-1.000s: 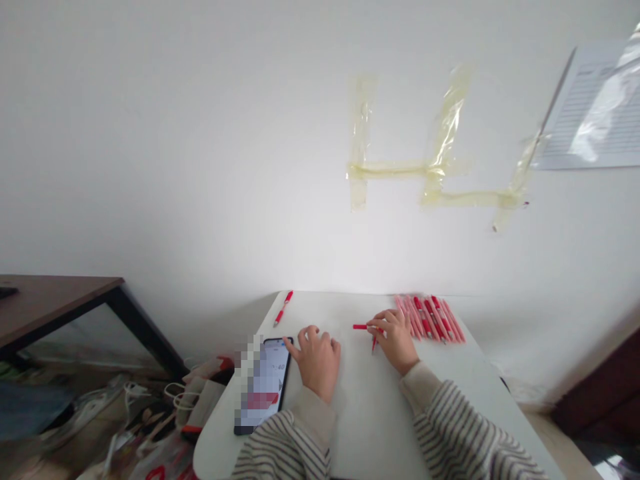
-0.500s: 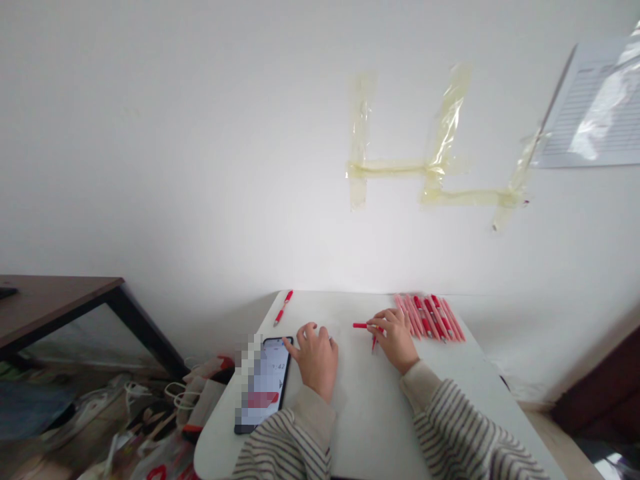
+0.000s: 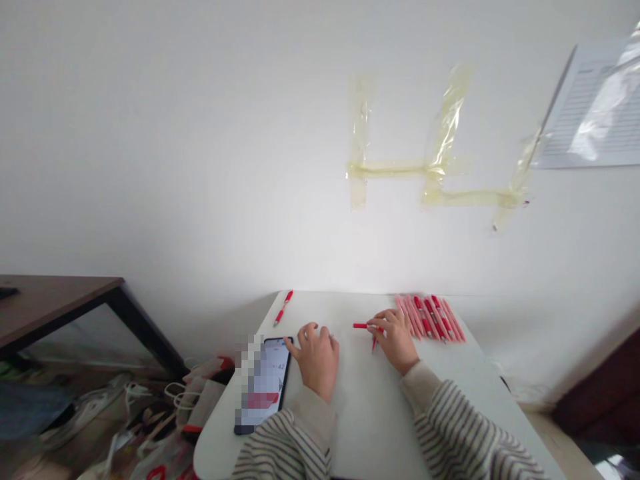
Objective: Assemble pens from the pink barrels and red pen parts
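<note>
Between the thumb and fingers of my right hand (image 3: pixel 395 337) is a red pen (image 3: pixel 359 326), its left end sticking out sideways above the table. Just below those fingers a second thin red piece (image 3: pixel 374 343) shows, partly covered, so I cannot tell whether it is held. My left hand (image 3: pixel 317 357) rests beside the phone (image 3: pixel 261 387), thumb stretched towards its upper right corner and fingers apart, loosely bent. Past my right hand lies a row of several red and pink pens (image 3: pixel 433 319), slanted side by side. A lone red pen (image 3: pixel 283 308) lies at the back left.
The white table (image 3: pixel 365 420) stands against a wall with yellowish tape (image 3: pixel 395 168) and a paper sheet (image 3: pixel 590 113) on it. A brown desk (image 3: pixel 60 297) is at left. Bags and cables (image 3: pixel 170 407) clutter the floor beside the table.
</note>
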